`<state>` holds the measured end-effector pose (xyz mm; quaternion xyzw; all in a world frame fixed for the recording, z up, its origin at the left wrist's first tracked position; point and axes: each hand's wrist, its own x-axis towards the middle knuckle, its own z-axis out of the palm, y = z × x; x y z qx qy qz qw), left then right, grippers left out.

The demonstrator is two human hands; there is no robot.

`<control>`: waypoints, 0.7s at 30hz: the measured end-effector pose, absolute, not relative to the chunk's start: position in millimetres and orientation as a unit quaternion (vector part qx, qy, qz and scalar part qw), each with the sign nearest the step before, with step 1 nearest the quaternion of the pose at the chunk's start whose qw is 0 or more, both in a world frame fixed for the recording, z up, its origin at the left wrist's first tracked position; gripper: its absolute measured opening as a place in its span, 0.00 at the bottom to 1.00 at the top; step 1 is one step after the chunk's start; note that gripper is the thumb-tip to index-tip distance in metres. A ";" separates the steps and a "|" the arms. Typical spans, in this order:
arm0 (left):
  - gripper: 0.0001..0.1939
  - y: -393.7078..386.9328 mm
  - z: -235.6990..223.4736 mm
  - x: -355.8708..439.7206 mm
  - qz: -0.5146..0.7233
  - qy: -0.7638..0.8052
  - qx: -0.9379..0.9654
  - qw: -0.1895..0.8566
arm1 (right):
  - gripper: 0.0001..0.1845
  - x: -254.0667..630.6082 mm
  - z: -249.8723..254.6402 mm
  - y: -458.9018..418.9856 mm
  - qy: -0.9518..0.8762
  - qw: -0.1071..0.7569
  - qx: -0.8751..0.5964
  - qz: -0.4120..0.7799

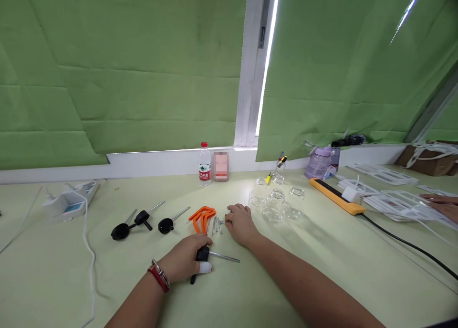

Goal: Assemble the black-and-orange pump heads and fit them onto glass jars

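Note:
My left hand [183, 259], its thumb wrapped in white, is closed around a black plastic part with a metal rod [224, 257] that points right, low over the table. My right hand [242, 224] rests on the table to the right, fingers curled down beside small screws [221, 222]; whatever its fingertips hold is hidden. Between the hands lie several metal pins [215, 226] and a bunch of orange plastic handles [202, 217]. Several similar black parts with rods [165, 225] lie to the left. Several clear glass jars [275, 208] stand right of my right hand.
A water bottle [204, 165] and a pink box [221, 166] stand by the wall. Yellow-handled tools [282, 160] sit in a glass jar. A purple jug [318, 162], an orange power strip [336, 196] and another person's hand [443, 205] are right. A white cable [89, 251] runs left.

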<state>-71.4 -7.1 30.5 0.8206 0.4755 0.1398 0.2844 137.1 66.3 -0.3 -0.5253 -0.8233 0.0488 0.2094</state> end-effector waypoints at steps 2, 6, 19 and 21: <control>0.16 -6.4 30.1 -70.7 0.136 0.481 0.818 0.284 | 0.09 138.8 6.3 63.4 -0.818 0.234 -0.522 0.057; 0.14 -4.2 28.3 -69.6 0.141 0.489 0.812 0.285 | 0.09 148.2 20.9 54.1 -0.789 0.317 -0.505 0.148; 0.15 4.3 16.7 -72.9 0.171 0.500 0.793 0.303 | 0.08 177.5 4.4 19.0 -0.444 0.419 -0.468 0.639; 0.14 5.5 16.5 -72.7 0.174 0.503 0.791 0.301 | 0.08 177.6 0.0 19.0 -0.434 0.417 -0.456 0.655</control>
